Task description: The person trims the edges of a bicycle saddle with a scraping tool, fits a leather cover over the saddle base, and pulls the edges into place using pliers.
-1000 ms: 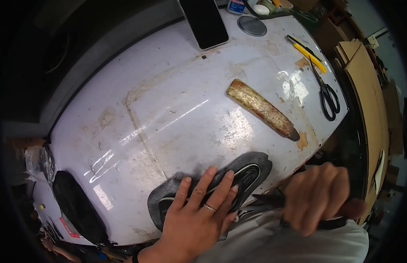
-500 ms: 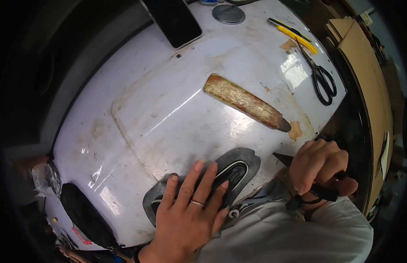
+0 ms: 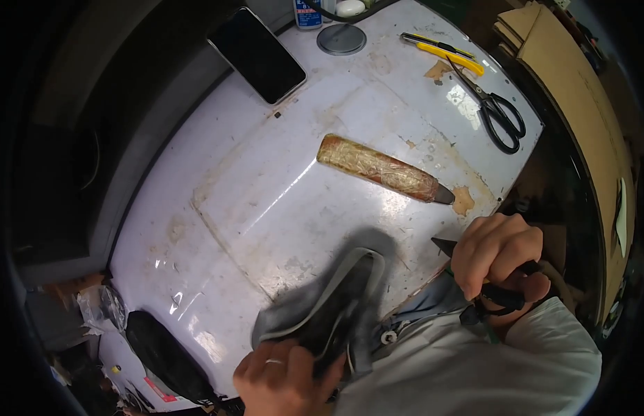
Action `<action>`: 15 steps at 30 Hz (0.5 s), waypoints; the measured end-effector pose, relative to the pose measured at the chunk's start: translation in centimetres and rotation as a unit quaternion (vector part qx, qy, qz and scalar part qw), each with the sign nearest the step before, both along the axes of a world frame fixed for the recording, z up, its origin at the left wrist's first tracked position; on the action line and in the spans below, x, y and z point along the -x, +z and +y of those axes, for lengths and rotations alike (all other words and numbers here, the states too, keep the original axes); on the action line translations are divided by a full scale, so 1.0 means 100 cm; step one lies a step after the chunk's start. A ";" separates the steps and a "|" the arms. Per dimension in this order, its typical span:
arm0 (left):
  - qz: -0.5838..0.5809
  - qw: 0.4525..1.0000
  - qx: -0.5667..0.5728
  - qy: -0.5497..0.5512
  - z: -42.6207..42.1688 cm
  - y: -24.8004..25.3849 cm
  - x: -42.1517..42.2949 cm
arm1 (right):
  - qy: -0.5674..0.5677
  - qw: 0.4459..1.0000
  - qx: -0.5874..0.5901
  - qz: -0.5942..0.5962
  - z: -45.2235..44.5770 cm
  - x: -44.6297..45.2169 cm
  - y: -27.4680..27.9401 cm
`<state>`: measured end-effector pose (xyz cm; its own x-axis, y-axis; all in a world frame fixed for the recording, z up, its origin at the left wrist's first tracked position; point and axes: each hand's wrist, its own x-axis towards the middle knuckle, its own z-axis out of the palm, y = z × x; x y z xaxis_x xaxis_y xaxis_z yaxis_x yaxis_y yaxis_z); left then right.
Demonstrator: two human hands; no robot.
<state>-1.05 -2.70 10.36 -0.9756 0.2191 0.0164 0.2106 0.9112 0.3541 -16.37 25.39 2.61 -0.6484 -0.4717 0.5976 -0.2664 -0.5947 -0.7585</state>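
Note:
My left hand (image 3: 284,378) is closed on the near end of a grey and black piece with a light piped rim (image 3: 360,260), which looks like a shoe upper. The piece is tilted and partly blurred by motion. In my right hand (image 3: 499,253) is a pair of black-handled scissors (image 3: 443,245). A dark pointed blade sticks out left of the fingers, and black handle parts show below them. A tool with a tape-wrapped handle and a dark tip (image 3: 381,170) lies on the table beyond both hands.
On the white table (image 3: 266,208) lie a phone (image 3: 259,55), a grey round lid (image 3: 341,39), a yellow utility knife (image 3: 450,57) and another pair of scissors (image 3: 499,114). A blue bottle (image 3: 308,15) stands at the back. A black pouch (image 3: 166,357) is at left, cardboard (image 3: 571,104) at right.
My left hand has gone from lying spread on the grey and black piece to gripping its near end, and the piece is now tilted. My right hand stays nearly in place with the scissors.

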 end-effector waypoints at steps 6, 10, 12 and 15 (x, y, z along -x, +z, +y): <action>0.068 0.992 0.004 0.102 -0.023 -0.002 -0.007 | -0.021 1.000 -0.023 0.001 -0.008 -0.002 0.002; 0.029 0.991 -0.039 0.121 -0.033 -0.012 -0.006 | -0.053 0.998 -0.041 -0.010 -0.018 -0.008 0.006; 0.041 0.993 -0.056 0.094 -0.034 -0.021 0.000 | -0.067 0.996 -0.061 -0.009 -0.023 -0.013 0.009; 0.082 0.994 -0.035 0.058 -0.036 -0.042 0.002 | -0.090 0.991 -0.096 0.000 -0.027 -0.016 0.010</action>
